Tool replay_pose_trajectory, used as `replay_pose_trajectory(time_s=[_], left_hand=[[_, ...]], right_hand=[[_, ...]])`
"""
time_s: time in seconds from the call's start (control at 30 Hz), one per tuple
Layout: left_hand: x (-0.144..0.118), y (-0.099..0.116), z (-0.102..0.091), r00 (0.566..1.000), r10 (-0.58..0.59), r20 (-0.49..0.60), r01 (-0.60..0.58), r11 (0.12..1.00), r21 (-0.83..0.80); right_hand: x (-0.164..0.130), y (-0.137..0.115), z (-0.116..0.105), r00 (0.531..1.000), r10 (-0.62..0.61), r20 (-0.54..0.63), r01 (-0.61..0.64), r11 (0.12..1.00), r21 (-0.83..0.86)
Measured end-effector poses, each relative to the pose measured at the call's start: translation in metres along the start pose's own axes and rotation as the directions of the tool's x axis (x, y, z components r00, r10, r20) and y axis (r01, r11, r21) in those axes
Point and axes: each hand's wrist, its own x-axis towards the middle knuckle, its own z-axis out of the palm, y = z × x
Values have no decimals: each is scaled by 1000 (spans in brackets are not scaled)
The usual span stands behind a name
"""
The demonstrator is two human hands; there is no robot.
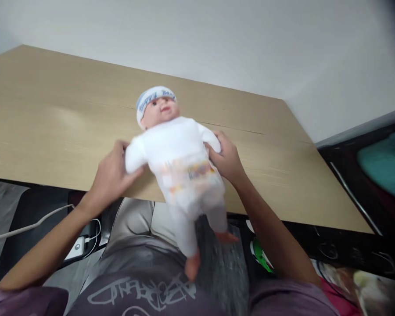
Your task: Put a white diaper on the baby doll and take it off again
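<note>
A baby doll point(177, 145) in a white outfit and a white cap with blue lettering is held face up above the front edge of the wooden table. Its head points away from me, and its legs hang over the edge toward my lap. My left hand point(110, 173) grips the sleeve on the doll's left side in the picture. On the other side, my right hand point(225, 158) has its fingers round the other sleeve. An orange and yellow print across the doll's belly is blurred by motion.
The wooden table point(69, 118) reaches back to a pale wall point(217, 39). Below its front edge at left are a black seat point(33, 224), a white power adapter point(77, 246) and a cable. A teal item point(386, 164) sits at the right, in a dark frame.
</note>
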Motion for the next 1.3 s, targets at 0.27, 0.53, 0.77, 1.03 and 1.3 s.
replay_pose_trajectory(time_s=[0.27, 0.53, 0.77, 1.03, 1.3], left_hand=[[-280, -25, 5, 939, 150, 309, -100, 980, -173], [-311, -49, 5, 770, -163, 617, 278, 956, -95], [-299, -59, 9, 744, -82, 663, 114, 993, -5], [-266, -26, -8, 890, 251, 380, -380, 869, 316], [-190, 34, 39, 709, 509, 488, -338, 853, -398]], right_hand=[[-183, -103, -32, 938, 2, 347, -44, 993, 112], [-242, -72, 82, 855, 192, 482, -230, 973, 20], [-262, -24, 109, 868, 266, 419, -325, 943, 73], [-286, -35, 70, 747, 264, 610, -527, 795, 300], [-281, -36, 70, 791, 261, 554, -467, 842, 270]])
